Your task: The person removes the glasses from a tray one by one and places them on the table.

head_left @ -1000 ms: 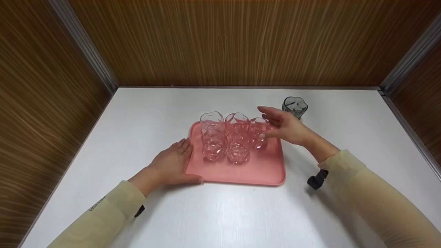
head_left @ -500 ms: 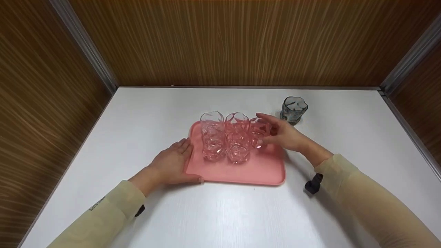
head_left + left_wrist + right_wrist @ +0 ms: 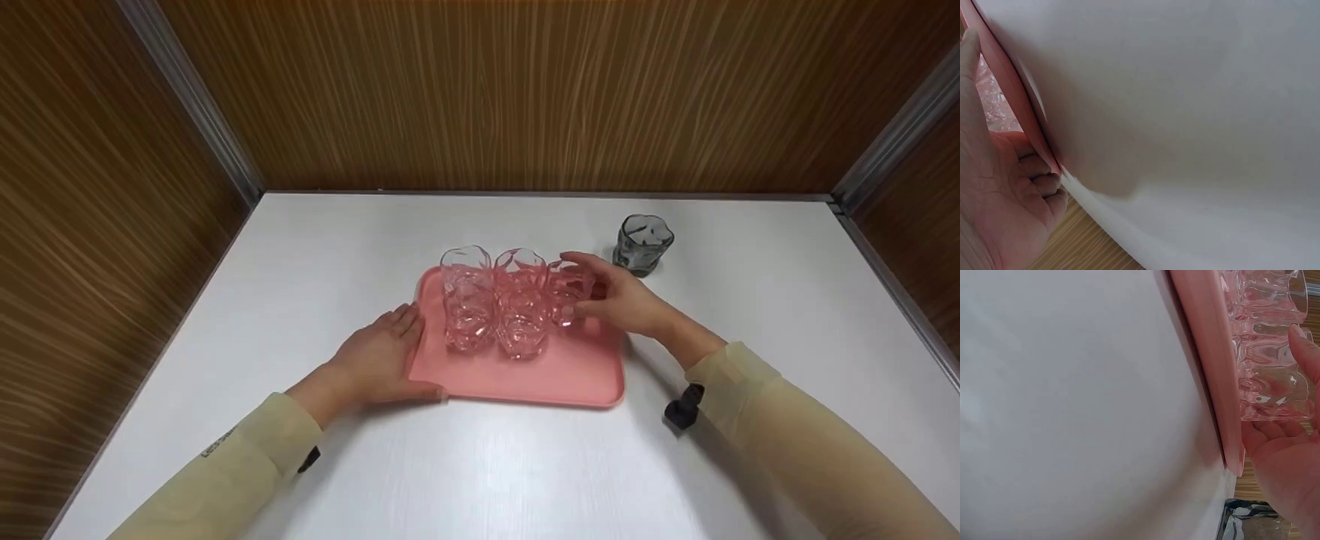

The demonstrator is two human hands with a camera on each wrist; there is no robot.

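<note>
The right hand (image 3: 622, 300) has come in from above the tray over the last second and now wraps around the right-most clear glass (image 3: 568, 292), thumb on the near side and fingers curled over the far rim. That glass stands at about two o'clock on the pink tray (image 3: 525, 371), touching or all but touching the middle glass (image 3: 519, 311), with the third glass (image 3: 466, 307) further left in the same row. The right wrist view shows the palm and fingers (image 3: 1297, 439) cupping the ribbed wall of the glass just beside the tray's raised edge (image 3: 1207, 354).

The left hand (image 3: 379, 360) has not shifted: it lies flat and relaxed on the white bench (image 3: 480, 465), fingers straight against the tray's nine o'clock edge, thumb along the near corner. It holds nothing but steadies the tray.

A grey-tinted glass (image 3: 643, 244) stands alone on the bench at roughly one o'clock from the tray, well apart from the others.

To my eye, the grip wants to stay low and even on that slippery ribbed wall, and any lift should go straight up so the neighbour is not knocked. The left hand's pressure looks useful for keeping the tray from sliding.
</note>
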